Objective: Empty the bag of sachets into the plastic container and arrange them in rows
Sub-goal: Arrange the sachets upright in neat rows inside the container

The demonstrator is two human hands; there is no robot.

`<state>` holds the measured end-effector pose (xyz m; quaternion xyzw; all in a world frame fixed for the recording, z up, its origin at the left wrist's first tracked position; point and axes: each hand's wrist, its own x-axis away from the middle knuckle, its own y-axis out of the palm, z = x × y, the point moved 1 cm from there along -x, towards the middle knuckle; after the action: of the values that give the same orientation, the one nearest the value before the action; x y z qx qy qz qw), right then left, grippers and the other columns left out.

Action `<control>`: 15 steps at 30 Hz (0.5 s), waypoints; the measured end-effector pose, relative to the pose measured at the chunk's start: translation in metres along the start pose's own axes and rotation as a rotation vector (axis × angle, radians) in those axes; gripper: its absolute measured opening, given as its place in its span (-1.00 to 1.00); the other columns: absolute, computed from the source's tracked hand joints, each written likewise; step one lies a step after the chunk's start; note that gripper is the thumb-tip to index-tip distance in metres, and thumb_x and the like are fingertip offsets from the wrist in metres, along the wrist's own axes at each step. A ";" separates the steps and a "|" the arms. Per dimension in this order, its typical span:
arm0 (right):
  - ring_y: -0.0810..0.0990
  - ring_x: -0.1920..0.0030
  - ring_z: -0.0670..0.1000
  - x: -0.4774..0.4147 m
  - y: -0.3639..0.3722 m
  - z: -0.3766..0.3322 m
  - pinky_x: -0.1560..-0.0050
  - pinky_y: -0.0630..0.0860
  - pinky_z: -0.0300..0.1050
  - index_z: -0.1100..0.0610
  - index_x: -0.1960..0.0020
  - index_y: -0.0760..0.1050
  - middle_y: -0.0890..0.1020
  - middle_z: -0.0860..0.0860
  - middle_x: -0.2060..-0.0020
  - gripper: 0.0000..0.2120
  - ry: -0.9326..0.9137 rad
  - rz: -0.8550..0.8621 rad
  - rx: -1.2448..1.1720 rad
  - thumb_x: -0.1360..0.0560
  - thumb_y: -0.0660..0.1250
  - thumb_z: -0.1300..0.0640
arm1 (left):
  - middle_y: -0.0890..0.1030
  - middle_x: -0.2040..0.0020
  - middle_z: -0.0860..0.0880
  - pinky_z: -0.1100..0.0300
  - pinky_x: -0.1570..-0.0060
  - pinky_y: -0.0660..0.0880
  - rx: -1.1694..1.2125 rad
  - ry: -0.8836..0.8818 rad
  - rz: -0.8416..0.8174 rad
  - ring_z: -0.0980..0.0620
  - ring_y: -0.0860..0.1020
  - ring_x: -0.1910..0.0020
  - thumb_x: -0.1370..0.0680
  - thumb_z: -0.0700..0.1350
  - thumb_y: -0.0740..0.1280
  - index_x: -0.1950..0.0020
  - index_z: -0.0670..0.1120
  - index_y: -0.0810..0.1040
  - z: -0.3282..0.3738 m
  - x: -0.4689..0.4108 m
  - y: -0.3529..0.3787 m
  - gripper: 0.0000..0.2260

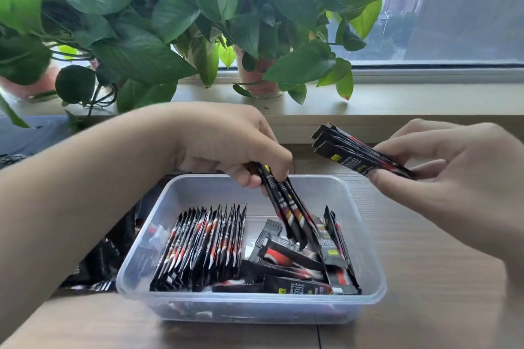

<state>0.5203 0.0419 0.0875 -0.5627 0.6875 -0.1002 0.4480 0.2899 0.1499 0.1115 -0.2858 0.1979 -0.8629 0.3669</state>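
Sachets (295, 284), black and red, in four lots about the plastic container (255, 313): an upright row (204, 246) packed on edge near its left wall; a loose heap (286, 256) flat on its floor, right of that row; a small clutch (289, 207) pinched in the left hand (235, 144) over its far rim, lower ends dipping into the heap; a fanned bundle (357, 151) pinched in the right hand (442, 167), in the air beyond its far right corner. Dark crumpled bag (99, 263), probably emptied, just outside its left wall on the surface (439, 306).

Judged well along, with row-building the step in hand. To do it well:

- Square up the small clutch first, ends level, print facing one way.
- Nudge the flat strays toward the container's right wall beforehand; otherwise a tilted, splayed row.
- Lower the clutch on edge against the row's right face, touching it, not on top of the heap.
- Brace the row against toppling while letting go.
- Hold the fanned bundle tight and aligned, ready to go in next.
- Likely slippery film, so pinch firmly near the middle.
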 end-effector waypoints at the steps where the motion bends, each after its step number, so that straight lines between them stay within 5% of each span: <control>1: 0.67 0.22 -0.06 0.000 0.000 0.000 0.24 0.58 -0.28 -0.25 0.12 0.67 0.68 -0.15 0.14 -0.82 0.000 0.007 -0.001 -0.32 0.45 -0.01 | 0.66 0.36 -0.14 0.37 0.56 0.40 -0.001 -0.012 -0.053 0.10 0.48 0.55 -0.32 -0.18 0.42 0.05 -0.44 0.61 0.001 -0.001 0.002 -0.65; 6: 0.66 0.26 -0.02 0.001 0.000 -0.001 0.23 0.67 0.03 -0.26 0.11 0.67 0.69 -0.15 0.12 -0.84 -0.007 0.032 0.020 -0.33 0.43 -0.06 | 0.64 0.30 -0.15 0.37 0.53 0.40 -0.045 -0.108 -0.278 0.09 0.47 0.50 -0.51 -0.28 0.35 0.07 -0.34 0.64 0.009 -0.014 0.033 -0.87; 15: 0.66 0.29 -0.01 0.002 -0.003 0.001 0.20 0.68 0.04 -0.25 0.11 0.68 0.68 -0.13 0.12 -0.84 0.013 0.010 0.020 -0.32 0.43 -0.08 | 0.67 0.37 -0.13 0.30 0.36 0.62 0.092 -0.137 -0.172 0.01 0.69 0.38 -0.57 -0.23 0.42 -0.31 -0.30 0.45 0.006 -0.015 0.060 -0.65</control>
<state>0.5232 0.0393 0.0875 -0.5541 0.6923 -0.1084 0.4495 0.3332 0.1213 0.0779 -0.3427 0.1072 -0.8778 0.3171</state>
